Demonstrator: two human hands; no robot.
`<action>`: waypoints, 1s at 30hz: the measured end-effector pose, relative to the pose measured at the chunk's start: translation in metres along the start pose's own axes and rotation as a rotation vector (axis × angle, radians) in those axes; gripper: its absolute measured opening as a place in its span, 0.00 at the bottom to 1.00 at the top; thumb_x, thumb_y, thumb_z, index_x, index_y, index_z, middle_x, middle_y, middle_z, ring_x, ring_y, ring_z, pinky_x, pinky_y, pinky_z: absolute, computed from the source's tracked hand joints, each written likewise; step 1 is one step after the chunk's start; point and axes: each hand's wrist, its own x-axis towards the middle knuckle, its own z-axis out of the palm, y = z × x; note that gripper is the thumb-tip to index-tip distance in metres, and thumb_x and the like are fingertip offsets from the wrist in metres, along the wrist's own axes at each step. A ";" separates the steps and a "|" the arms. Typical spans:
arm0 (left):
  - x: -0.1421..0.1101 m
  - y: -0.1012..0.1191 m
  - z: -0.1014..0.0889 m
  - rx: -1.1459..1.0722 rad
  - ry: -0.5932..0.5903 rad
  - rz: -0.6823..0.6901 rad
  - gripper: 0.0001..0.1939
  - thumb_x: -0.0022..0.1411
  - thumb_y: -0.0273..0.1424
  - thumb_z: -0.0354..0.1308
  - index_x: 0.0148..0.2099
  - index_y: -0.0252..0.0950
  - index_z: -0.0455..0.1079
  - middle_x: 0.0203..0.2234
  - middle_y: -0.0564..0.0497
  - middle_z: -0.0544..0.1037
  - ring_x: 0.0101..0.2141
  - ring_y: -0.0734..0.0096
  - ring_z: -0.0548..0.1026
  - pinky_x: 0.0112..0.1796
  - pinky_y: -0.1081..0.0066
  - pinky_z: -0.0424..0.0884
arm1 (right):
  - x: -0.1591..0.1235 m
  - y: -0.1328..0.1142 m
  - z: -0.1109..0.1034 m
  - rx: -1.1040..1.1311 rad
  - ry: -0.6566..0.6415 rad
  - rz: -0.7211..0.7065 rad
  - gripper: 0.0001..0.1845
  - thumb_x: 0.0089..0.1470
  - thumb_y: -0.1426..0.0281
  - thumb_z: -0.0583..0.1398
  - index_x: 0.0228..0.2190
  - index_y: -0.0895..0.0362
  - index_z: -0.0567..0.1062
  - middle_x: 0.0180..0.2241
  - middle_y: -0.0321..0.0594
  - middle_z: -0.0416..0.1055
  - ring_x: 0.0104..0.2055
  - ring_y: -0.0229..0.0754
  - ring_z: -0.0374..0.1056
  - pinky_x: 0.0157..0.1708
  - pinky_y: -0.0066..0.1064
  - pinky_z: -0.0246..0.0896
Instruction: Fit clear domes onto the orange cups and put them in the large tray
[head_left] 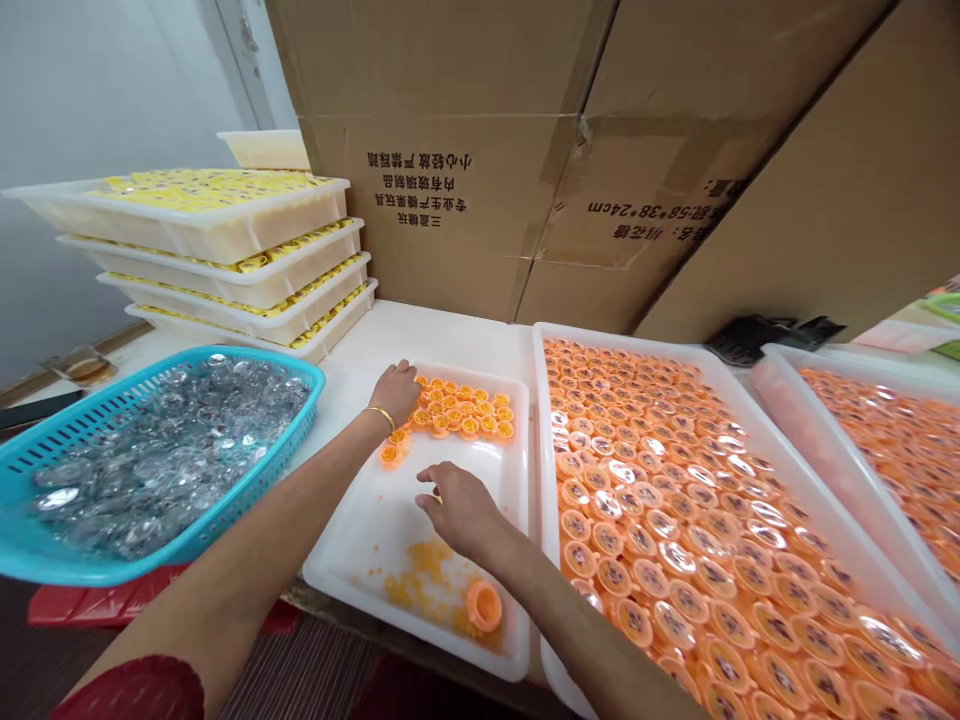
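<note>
My left hand [395, 394], with a gold bracelet at the wrist, is at the far left corner of a shallow white tray [352, 545]. Its fingers are curled down beside small orange cups [469, 408] with yellow contents, grouped at the tray's far end; whatever is in the fingertips is hidden. Over the middle of the tray is my right hand [463, 508], thumb and forefinger apart, with nothing visible between them. Near the tray's front right corner lies a larger orange round container [484, 606], beside scattered yellow-orange crumbs [424, 580].
A blue basket [315, 385] of clear plastic pieces stands left. Behind it rise stacked white trays [255, 235] of yellow items. To the right, large trays [546, 430] hold rows of orange cups with shiny tops. Cardboard boxes [465, 80] wall off the back.
</note>
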 end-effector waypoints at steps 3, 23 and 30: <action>0.003 -0.006 0.002 0.028 -0.021 0.036 0.17 0.62 0.35 0.55 0.52 0.33 0.66 0.48 0.42 0.71 0.45 0.62 0.72 0.44 0.57 0.71 | 0.012 -0.003 0.006 -0.015 -0.013 -0.005 0.17 0.55 0.70 0.57 0.47 0.60 0.72 0.47 0.48 0.71 0.43 0.44 0.71 0.44 0.33 0.61; 0.021 -0.007 0.005 -0.136 0.105 -0.167 0.07 0.54 0.24 0.57 0.32 0.33 0.77 0.42 0.36 0.70 0.51 0.48 0.60 0.45 0.55 0.58 | 0.051 -0.020 0.035 -0.140 0.084 0.049 0.20 0.52 0.61 0.60 0.44 0.59 0.69 0.44 0.47 0.70 0.43 0.50 0.70 0.37 0.36 0.63; 0.014 -0.008 -0.011 -0.441 0.176 -0.357 0.06 0.54 0.22 0.53 0.29 0.33 0.71 0.32 0.40 0.75 0.43 0.55 0.70 0.41 0.59 0.64 | 0.058 -0.016 0.040 -0.188 0.111 0.040 0.13 0.56 0.66 0.57 0.42 0.58 0.69 0.43 0.48 0.70 0.42 0.49 0.71 0.35 0.35 0.63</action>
